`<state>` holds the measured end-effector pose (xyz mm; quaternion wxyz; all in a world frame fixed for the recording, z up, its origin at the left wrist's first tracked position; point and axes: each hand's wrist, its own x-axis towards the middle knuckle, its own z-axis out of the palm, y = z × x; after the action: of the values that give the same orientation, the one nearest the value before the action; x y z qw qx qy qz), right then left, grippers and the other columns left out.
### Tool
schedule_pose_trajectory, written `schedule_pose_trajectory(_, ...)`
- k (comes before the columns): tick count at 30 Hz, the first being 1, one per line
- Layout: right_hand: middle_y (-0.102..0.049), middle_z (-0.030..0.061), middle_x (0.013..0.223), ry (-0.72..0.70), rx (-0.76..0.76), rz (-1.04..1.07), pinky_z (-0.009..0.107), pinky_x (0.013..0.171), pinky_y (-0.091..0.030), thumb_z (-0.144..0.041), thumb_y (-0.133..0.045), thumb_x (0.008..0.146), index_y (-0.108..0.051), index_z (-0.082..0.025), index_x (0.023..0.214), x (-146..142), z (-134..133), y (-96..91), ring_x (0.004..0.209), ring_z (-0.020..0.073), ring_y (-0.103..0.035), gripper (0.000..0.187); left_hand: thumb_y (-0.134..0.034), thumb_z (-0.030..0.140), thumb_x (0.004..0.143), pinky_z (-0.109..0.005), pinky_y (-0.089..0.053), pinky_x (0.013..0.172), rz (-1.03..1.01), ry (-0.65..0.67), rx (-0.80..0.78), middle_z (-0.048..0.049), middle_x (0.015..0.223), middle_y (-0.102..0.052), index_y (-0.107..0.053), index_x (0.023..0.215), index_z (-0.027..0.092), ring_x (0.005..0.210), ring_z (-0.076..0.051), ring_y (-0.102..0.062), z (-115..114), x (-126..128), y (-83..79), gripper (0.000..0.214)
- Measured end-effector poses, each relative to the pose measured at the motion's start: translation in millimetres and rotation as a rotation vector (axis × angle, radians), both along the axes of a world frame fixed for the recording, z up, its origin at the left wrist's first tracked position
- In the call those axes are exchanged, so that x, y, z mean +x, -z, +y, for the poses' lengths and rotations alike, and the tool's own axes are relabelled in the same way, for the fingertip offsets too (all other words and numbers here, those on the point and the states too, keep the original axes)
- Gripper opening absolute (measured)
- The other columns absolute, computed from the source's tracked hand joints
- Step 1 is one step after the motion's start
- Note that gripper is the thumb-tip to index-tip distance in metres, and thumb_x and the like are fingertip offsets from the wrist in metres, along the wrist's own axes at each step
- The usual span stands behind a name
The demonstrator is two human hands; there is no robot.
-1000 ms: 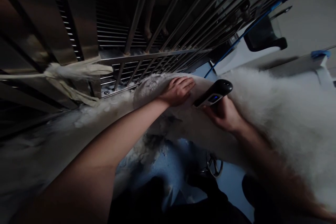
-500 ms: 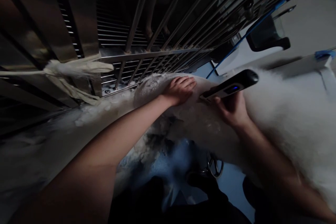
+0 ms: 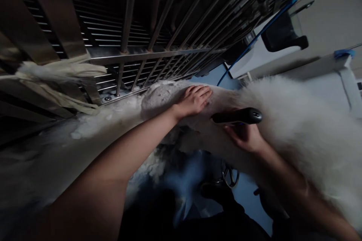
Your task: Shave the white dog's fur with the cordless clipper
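A large white-furred animal (image 3: 299, 120) stretches across the view; its head cannot be made out. Fur is long and fluffy on the right and cut close around the middle. My left hand (image 3: 194, 101) lies flat on the short-cut part, fingers stretched out. Just right of it, my right hand (image 3: 249, 137) is wrapped round a black hair clipper (image 3: 237, 116), whose front end meets the coat. The clipper's underside and blade are mostly hidden. Clumps of loose fur (image 3: 161, 94) lie on the animal beside my left hand.
A barred metal cage (image 3: 135, 55) runs along the far side, with dim legs inside. Pale cloth strips (image 3: 60, 73) are tied at its left. A blue cord (image 3: 251, 45) hangs behind. Below are a blue floor (image 3: 249, 196) and a small wheel-shaped metal part (image 3: 230, 175).
My right hand has moved the clipper slightly down and left and tilted it, so its blue light is nearly hidden. My left hand stays on the coat. The view has shifted slightly.
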<state>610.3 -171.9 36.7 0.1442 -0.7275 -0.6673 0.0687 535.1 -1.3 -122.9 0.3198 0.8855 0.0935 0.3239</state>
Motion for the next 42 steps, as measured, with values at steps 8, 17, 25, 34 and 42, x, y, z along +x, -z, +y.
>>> schedule_pose_trajectory(8, -0.071, 0.0104, 0.109, 0.060, 0.024, 0.000, 0.053, 0.092, -0.059, -0.038, -0.073, 0.083, -0.056, -0.028, 0.118, -10.1, -16.4, 21.1, 0.099, 0.0330, -0.072, 0.041, -0.046, 0.026, 0.098, -0.045, -0.032, 0.119, 0.014, -0.004, -0.018, -0.0109, 0.152, -0.052, -0.055, 0.142, 0.017, 0.142, -0.025, -0.043, 3.9, -2.0, -7.4, 0.046)
schedule_pose_trajectory(17, -0.068, 0.0098, 0.115, 0.103, 0.219, 0.073, 0.058, 0.097, -0.057, -0.040, -0.068, 0.085, -0.045, -0.033, 0.123, -17.2, -8.6, 31.9, 0.110, 0.0342, -0.068, 0.045, -0.045, 0.025, 0.099, -0.046, -0.032, 0.119, 0.083, 0.002, -0.046, -0.0097, 0.153, -0.050, -0.053, 0.144, 0.020, 0.143, -0.025, -0.042, 10.8, -3.0, -11.9, 0.047)
schedule_pose_trajectory(25, -0.068, 0.0094, 0.121, 0.148, 0.265, 0.102, 0.058, 0.099, -0.055, -0.040, -0.069, 0.084, -0.047, -0.033, 0.124, -23.8, -8.8, 41.3, 0.113, 0.0344, -0.067, 0.047, -0.042, 0.027, 0.099, -0.046, -0.030, 0.120, 0.095, 0.001, -0.047, -0.0080, 0.155, -0.047, -0.050, 0.146, 0.022, 0.143, -0.024, -0.040, 16.8, -0.7, -3.3, 0.048)
schedule_pose_trajectory(34, -0.072, 0.0082, 0.114, 0.174, 0.205, 0.022, 0.057, 0.095, -0.055, -0.038, -0.075, 0.078, -0.062, -0.031, 0.112, -34.2, -7.5, 40.5, 0.106, 0.0357, -0.070, 0.037, -0.040, 0.032, 0.098, -0.050, -0.028, 0.120, 0.072, 0.010, -0.078, -0.0046, 0.154, -0.047, -0.047, 0.149, 0.030, 0.144, -0.028, -0.038, 22.1, 7.6, 3.5, 0.051)
schedule_pose_trajectory(42, -0.074, 0.0082, 0.109, 0.212, 0.047, 0.038, 0.056, 0.094, -0.058, -0.033, -0.078, 0.076, -0.066, -0.031, 0.114, -49.4, -8.2, 44.9, 0.101, 0.0356, -0.070, 0.041, -0.041, 0.032, 0.098, -0.048, -0.029, 0.119, 0.075, 0.003, -0.096, -0.0036, 0.151, -0.051, -0.052, 0.143, 0.027, 0.143, -0.026, -0.041, 26.5, 4.4, -6.5, 0.046)
